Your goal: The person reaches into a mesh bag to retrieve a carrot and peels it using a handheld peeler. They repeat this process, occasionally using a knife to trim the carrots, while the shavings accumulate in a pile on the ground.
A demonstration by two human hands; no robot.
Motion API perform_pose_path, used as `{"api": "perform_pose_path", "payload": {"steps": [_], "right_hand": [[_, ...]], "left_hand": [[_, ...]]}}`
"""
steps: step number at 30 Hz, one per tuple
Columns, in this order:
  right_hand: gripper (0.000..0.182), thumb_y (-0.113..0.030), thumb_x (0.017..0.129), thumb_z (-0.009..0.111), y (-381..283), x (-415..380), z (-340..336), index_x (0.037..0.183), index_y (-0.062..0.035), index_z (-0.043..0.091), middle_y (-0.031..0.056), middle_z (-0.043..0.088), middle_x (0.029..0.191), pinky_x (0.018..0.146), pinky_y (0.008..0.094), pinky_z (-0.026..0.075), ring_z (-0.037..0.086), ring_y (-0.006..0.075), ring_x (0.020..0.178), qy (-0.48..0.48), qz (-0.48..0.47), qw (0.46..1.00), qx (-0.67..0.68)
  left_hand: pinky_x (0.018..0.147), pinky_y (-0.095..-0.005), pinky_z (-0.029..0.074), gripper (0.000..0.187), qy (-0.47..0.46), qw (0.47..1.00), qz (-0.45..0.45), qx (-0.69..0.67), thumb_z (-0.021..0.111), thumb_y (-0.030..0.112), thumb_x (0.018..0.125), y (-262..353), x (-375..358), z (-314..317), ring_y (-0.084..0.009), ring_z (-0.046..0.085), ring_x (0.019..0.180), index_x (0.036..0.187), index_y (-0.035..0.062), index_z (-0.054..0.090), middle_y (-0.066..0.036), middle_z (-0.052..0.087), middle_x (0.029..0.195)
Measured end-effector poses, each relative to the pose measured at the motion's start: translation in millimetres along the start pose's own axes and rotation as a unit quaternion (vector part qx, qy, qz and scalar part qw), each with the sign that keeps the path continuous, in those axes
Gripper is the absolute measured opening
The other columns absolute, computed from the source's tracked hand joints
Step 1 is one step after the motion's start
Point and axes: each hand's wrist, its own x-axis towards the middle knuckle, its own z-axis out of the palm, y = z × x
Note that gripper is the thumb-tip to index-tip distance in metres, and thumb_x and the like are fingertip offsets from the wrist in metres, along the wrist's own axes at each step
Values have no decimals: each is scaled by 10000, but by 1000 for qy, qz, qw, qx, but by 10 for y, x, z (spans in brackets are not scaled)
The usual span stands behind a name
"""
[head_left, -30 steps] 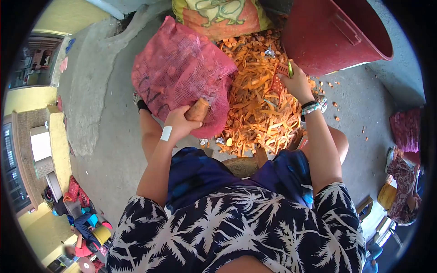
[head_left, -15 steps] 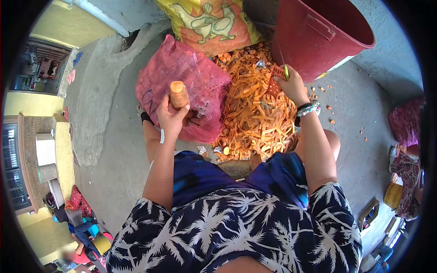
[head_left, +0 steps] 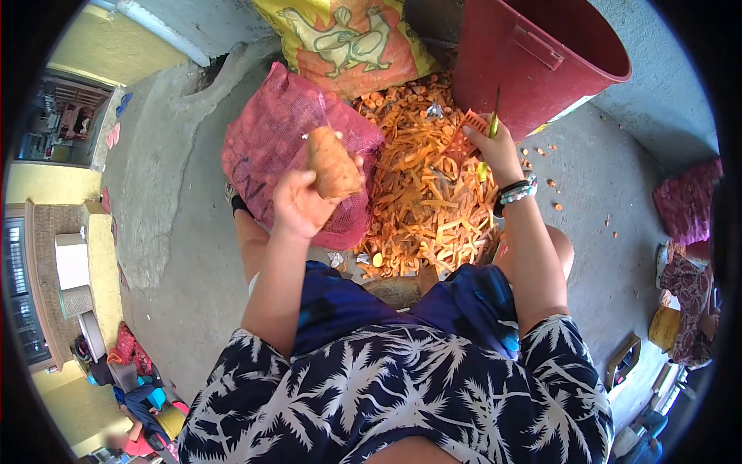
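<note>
My left hand (head_left: 304, 203) holds a thick orange-brown carrot (head_left: 332, 164) above the pink mesh sack (head_left: 270, 127), its fingers curled around the far side. My right hand (head_left: 495, 147) is closed on a thin knife (head_left: 495, 122) with a yellow-green handle, blade pointing up, and on a red perforated tool (head_left: 466, 138). Below and between both hands lies a pile of orange peelings (head_left: 425, 209) with small cut ends among them.
A red bin (head_left: 506, 69) stands at the back right, beside a yellow printed sack (head_left: 348, 46). A purple sack (head_left: 688, 203) is at the far right. At the lower left a person (head_left: 139, 417) sits near a wall.
My left hand has turned and opened more to the side, and the carrot has tilted and looks larger. The knife in my right hand now points more upright.
</note>
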Motion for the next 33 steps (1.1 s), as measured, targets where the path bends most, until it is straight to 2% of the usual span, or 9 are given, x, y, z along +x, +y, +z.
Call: {"api": "perform_pose_path", "payload": {"steps": [2, 7, 9, 13, 16, 17, 20, 22, 33], "right_hand": [[250, -103, 769, 650, 44, 31, 91, 968, -12, 530, 30, 596, 804, 564, 239, 483, 567, 88, 666, -13, 10, 999, 41], [385, -84, 720, 718, -104, -152, 546, 1011, -10, 476, 56, 599, 853, 625, 248, 524, 600, 123, 708, 24, -36, 979, 200], [355, -68, 712, 720, -210, -257, 694, 982, -7, 498, 59, 611, 827, 640, 246, 509, 600, 123, 728, 43, -78, 984, 152], [394, -48, 695, 721, -90, -276, 840, 1020, 5, 504, 77, 623, 852, 643, 244, 497, 602, 135, 739, 58, -168, 983, 48], [414, -30, 692, 713, -189, -148, 719, 1052, 4, 512, 86, 627, 861, 667, 250, 500, 605, 148, 746, -5, -88, 996, 7], [427, -12, 696, 702, -271, -105, 705, 1076, 13, 509, 92, 627, 864, 679, 256, 504, 609, 157, 758, -18, -26, 990, 139], [366, -11, 708, 695, 11, 375, 398, 1011, 37, 495, 83, 616, 859, 655, 258, 514, 608, 149, 750, 161, -126, 979, 2], [341, -11, 713, 694, 81, 468, 238, 986, 26, 494, 78, 612, 844, 630, 253, 514, 604, 139, 739, 200, -48, 971, 120], [363, -54, 713, 708, -235, -356, 843, 1017, 5, 518, 81, 613, 894, 703, 257, 498, 592, 131, 780, 32, -111, 991, 70]], "left_hand": [[743, -462, 479, 495, -88, 981, -82, -152, 497, 331, 780, -171, 180, -134, -361, 547, 912, 1192, 66, 427, -183, 542, 1006], [709, -482, 486, 458, 67, 970, -158, -170, 415, 452, 872, -624, 496, -187, -310, 559, 830, 1075, 46, 474, -161, 541, 949], [747, -481, 482, 389, 168, 968, -170, -73, 344, 394, 920, -654, 558, -37, -280, 573, 875, 1039, 50, 485, -131, 555, 981], [701, -349, 520, 407, 145, 975, -153, -69, 285, 394, 938, -788, 647, -25, -180, 611, 831, 1060, 71, 500, -73, 599, 943], [662, -325, 528, 406, 117, 976, -177, -50, 281, 382, 940, -851, 618, 8, -180, 617, 798, 1057, 66, 508, -79, 600, 938], [634, -328, 530, 404, 114, 974, -194, -39, 294, 382, 940, -793, 586, 34, -185, 618, 776, 1071, 62, 503, -86, 597, 935], [617, -319, 529, 408, -13, 967, -253, -35, 315, 387, 937, -673, 491, -101, -194, 617, 765, 1098, 55, 488, -93, 594, 939], [619, -335, 523, 420, 37, 973, -226, -32, 326, 404, 932, -597, 429, -50, -199, 614, 749, 1116, 56, 473, -96, 592, 930], [684, -309, 477, 393, 141, 974, -171, -40, 399, 432, 902, -736, 540, -17, -167, 572, 797, 1065, 97, 524, -64, 578, 940]]}}
